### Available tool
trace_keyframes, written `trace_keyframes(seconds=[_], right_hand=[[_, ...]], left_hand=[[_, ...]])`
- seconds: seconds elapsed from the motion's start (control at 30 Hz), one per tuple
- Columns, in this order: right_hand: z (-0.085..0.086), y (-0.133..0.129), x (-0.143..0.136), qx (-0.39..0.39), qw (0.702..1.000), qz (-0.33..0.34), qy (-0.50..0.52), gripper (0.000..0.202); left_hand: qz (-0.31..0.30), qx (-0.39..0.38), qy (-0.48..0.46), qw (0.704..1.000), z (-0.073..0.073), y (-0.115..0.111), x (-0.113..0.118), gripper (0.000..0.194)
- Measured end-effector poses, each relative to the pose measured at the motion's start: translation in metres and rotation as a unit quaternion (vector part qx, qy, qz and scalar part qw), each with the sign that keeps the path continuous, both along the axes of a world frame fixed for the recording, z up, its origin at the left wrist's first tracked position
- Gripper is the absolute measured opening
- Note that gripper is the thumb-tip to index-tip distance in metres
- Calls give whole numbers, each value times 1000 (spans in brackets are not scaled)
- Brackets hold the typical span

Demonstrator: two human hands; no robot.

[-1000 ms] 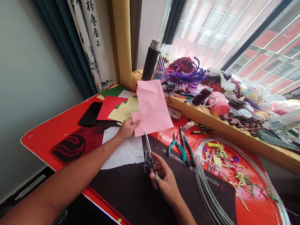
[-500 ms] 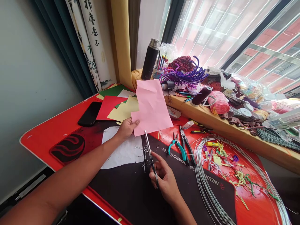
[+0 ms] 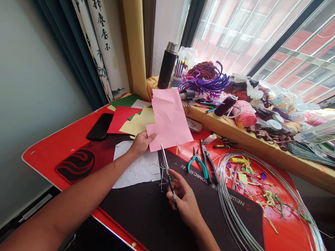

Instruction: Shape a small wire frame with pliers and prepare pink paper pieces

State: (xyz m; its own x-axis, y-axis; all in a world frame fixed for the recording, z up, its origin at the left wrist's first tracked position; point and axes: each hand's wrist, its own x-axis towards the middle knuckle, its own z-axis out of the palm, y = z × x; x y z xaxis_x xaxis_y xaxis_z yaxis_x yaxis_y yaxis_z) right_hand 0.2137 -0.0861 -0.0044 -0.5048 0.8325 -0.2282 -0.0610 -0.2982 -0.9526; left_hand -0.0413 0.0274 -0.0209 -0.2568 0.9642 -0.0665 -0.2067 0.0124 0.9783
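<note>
My left hand (image 3: 142,142) pinches the lower left corner of a sheet of pink paper (image 3: 171,120), thumb on top. The sheet is held up above the table, with a notch cut out of its left side. In my right hand (image 3: 183,195) is a pair of scissors (image 3: 169,174), fingers through the handles. The blade tips meet the pink paper's lower edge, just right of my left hand. Under both hands lie a crumpled white sheet (image 3: 134,170) and a small twisted wire piece (image 3: 162,172).
A black phone (image 3: 98,127) and red paper (image 3: 121,118) lie on the left. Teal pliers (image 3: 197,163), black pliers (image 3: 208,162) and a large wire coil (image 3: 226,202) lie right. A black flask (image 3: 166,66) and yarn (image 3: 244,114) crowd the windowsill.
Almost nothing differs. Both hands, the pink paper and the scissors keep the same place; the view has shifted very slightly.
</note>
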Motion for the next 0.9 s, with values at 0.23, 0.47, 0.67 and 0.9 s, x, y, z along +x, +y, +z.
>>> trace_keyframes(seconds=[0.23,0.47,0.67,0.9], right_hand=[[2,0,0,-3,1000,-4,-5,72],[1,-1,0,2,1000,-5,-6,70],[1,0,0,4,1000,-4,-5,70],[1,1,0,7,1000,-5,-5,69]], left_hand=[[4,-12,5,1000,5,-2,1,57],[3,-4,-4,1000,3,-1,1,56],[1,-4,-14,1000,3,-1,2,57],[10,-17,-4,1000,5,-1,2,59]])
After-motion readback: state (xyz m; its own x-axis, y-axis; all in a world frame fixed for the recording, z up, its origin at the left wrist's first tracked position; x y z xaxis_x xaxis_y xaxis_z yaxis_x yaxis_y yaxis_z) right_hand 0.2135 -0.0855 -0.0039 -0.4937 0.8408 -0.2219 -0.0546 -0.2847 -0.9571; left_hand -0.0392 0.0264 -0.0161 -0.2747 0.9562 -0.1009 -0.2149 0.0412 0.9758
